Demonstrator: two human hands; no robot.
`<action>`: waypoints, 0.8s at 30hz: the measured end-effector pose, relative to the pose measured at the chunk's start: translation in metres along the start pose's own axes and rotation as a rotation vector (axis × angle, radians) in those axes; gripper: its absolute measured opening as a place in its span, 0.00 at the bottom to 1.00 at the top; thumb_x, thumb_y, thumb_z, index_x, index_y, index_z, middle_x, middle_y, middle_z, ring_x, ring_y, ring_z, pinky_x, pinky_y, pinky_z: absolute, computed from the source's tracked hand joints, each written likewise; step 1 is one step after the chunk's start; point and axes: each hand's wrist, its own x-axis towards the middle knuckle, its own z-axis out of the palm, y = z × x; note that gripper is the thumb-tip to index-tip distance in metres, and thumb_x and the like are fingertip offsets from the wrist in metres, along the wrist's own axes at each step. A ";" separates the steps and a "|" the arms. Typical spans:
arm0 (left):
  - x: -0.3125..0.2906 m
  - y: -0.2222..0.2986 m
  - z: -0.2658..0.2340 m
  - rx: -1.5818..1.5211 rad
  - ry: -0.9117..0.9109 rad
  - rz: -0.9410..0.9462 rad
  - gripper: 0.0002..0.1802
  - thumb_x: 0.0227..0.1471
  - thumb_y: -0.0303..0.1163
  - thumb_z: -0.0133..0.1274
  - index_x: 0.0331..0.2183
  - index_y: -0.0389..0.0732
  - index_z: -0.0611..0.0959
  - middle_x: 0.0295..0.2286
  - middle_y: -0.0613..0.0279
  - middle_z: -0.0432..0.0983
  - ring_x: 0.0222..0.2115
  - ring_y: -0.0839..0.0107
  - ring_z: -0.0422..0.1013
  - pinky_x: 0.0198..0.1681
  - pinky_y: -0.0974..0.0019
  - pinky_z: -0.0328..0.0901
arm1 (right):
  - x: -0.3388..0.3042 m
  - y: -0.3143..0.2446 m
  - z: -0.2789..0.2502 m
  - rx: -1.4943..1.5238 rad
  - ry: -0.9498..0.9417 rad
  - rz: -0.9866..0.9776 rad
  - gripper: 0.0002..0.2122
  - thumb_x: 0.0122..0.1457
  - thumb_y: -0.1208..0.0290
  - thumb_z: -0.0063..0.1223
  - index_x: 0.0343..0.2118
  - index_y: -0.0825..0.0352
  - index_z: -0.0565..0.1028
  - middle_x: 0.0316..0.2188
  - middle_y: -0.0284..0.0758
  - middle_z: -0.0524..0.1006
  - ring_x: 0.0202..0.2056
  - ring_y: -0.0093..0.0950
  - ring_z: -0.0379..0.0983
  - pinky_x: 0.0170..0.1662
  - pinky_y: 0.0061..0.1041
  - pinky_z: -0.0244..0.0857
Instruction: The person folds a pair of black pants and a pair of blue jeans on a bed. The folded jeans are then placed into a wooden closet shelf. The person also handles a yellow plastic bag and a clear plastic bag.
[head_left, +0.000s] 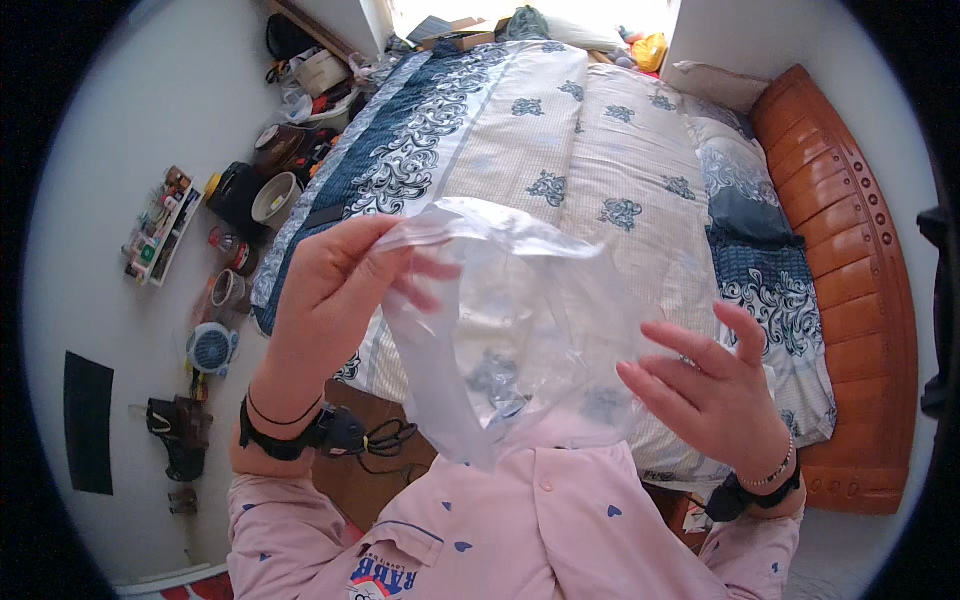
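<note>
A clear plastic bag point(435, 370) hangs in front of my chest, its mouth spread wide and its thin film creased. My left hand point(345, 275) pinches the bag's upper left rim between thumb and fingers; some fingers show through the film. On the bag's right side, my right hand point(705, 385) has its fingers spread and bent, with the fingertips close to the film. Whether they touch it I cannot tell. Through the bag I see the patterned bedding, and a small shiny, bluish patch near its bottom that is too unclear to name.
A bed point(540, 120) with white and dark blue patterned bedding spreads out ahead. Its brown headboard point(845, 270) stands at the right. Along the left wall are a white shelf point(165, 235), a bottle point(232, 250), a small blue fan point(212, 347) and bowls. Black cable point(390, 437) lies below my left wrist.
</note>
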 end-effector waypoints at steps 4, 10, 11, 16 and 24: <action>-0.016 0.023 -0.001 0.226 0.036 0.124 0.13 0.58 0.28 0.43 0.40 0.31 0.78 0.26 0.61 0.78 0.23 0.80 0.72 0.26 0.79 0.64 | -0.008 -0.012 -0.012 0.011 0.084 -0.076 0.12 0.45 0.69 0.57 0.35 0.56 0.77 0.30 0.22 0.73 0.44 0.21 0.69 0.52 0.37 0.51; -0.032 0.044 -0.005 0.476 0.245 0.496 0.14 0.54 0.31 0.46 0.36 0.32 0.81 0.23 0.63 0.76 0.22 0.80 0.70 0.25 0.79 0.62 | -0.037 -0.030 -0.016 -0.127 0.517 -0.301 0.06 0.50 0.65 0.54 0.32 0.53 0.76 0.24 0.23 0.68 0.30 0.21 0.66 0.32 0.28 0.59; -0.032 0.043 -0.003 0.483 0.279 0.526 0.14 0.53 0.32 0.47 0.36 0.32 0.81 0.24 0.62 0.76 0.22 0.79 0.71 0.25 0.78 0.62 | -0.035 -0.028 -0.023 -0.122 0.527 -0.363 0.06 0.52 0.65 0.52 0.33 0.55 0.76 0.24 0.25 0.69 0.28 0.23 0.66 0.30 0.30 0.61; -0.047 0.061 -0.008 0.490 0.290 0.501 0.16 0.51 0.37 0.50 0.37 0.34 0.80 0.26 0.59 0.78 0.23 0.75 0.73 0.27 0.75 0.66 | -0.017 -0.024 -0.019 -0.178 0.767 -0.499 0.05 0.55 0.66 0.49 0.33 0.55 0.77 0.22 0.26 0.70 0.26 0.22 0.67 0.28 0.26 0.60; 0.035 0.066 0.019 1.435 0.635 -1.597 0.15 0.55 0.43 0.50 0.35 0.42 0.80 0.28 0.58 0.78 0.25 0.69 0.76 0.31 0.69 0.72 | 0.000 -0.013 -0.021 -0.332 1.020 -0.633 0.05 0.60 0.63 0.47 0.30 0.52 0.75 0.20 0.22 0.65 0.24 0.17 0.62 0.29 0.19 0.57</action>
